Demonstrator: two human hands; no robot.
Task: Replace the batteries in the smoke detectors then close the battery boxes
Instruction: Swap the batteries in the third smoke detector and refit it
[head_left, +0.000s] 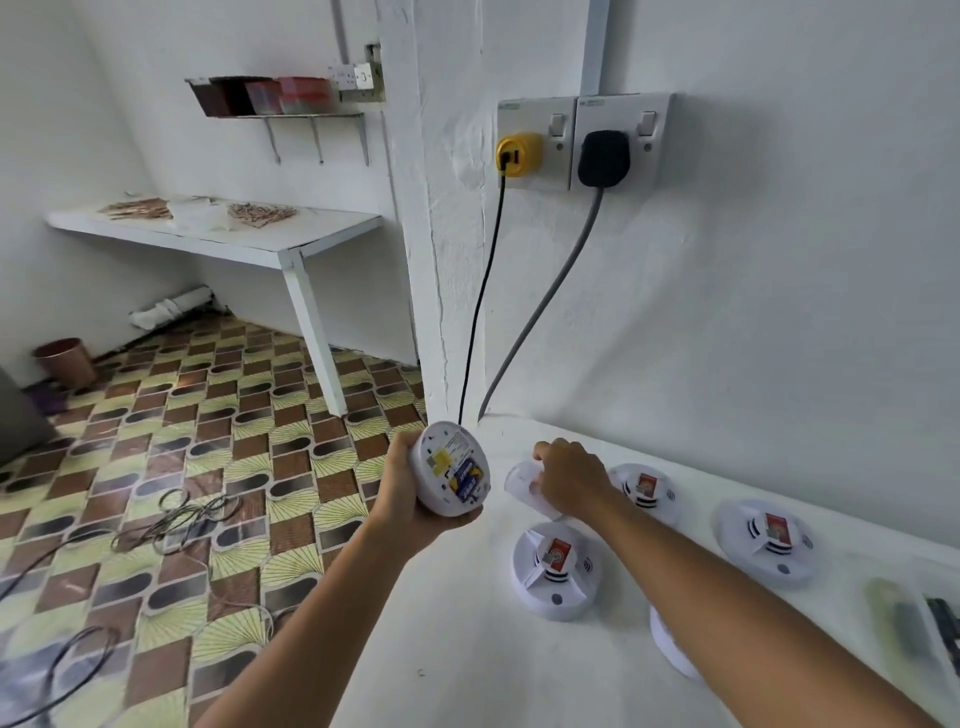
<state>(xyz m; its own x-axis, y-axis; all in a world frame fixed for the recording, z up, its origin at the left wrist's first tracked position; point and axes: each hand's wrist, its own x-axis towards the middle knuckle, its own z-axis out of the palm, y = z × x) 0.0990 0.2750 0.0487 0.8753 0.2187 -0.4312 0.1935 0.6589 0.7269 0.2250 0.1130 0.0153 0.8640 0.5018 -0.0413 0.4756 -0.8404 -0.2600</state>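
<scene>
My left hand (410, 493) grips a white round smoke detector (453, 470) above the table's left end, its back turned up. A blue and yellow battery (470, 484) sits in its open bay. My right hand (569, 480) is just to the right and holds a white cover plate (524, 486) over the table. Three more white detectors lie face up on the white table (467, 649): one in front (557, 569), one behind my right wrist (647, 488), one further right (766, 540). Part of another white round piece (670, 649) shows under my right forearm.
Two wall sockets hold a yellow plug (517, 153) and a black plug (602, 156); their cables drop behind the table's left corner. Clear packets (914, 613) lie at the table's right edge. Loose cables (171, 519) lie on the patterned floor to the left.
</scene>
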